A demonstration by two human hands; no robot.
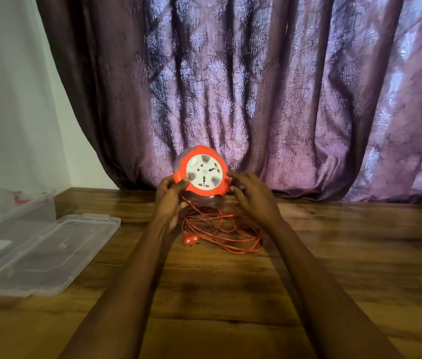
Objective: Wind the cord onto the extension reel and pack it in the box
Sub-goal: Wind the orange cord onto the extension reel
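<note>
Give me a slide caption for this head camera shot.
Both hands hold the orange reel upright above its unwound cord.

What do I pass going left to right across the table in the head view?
Clear plastic box and its lid → left hand gripping the orange extension reel → right hand.

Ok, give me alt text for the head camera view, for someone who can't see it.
A person's left hand grips an orange reel held upright over a wooden table, the right hand at its other edge. The cord lies loose beneath with its plug; a clear box and lid sit at left.
</note>
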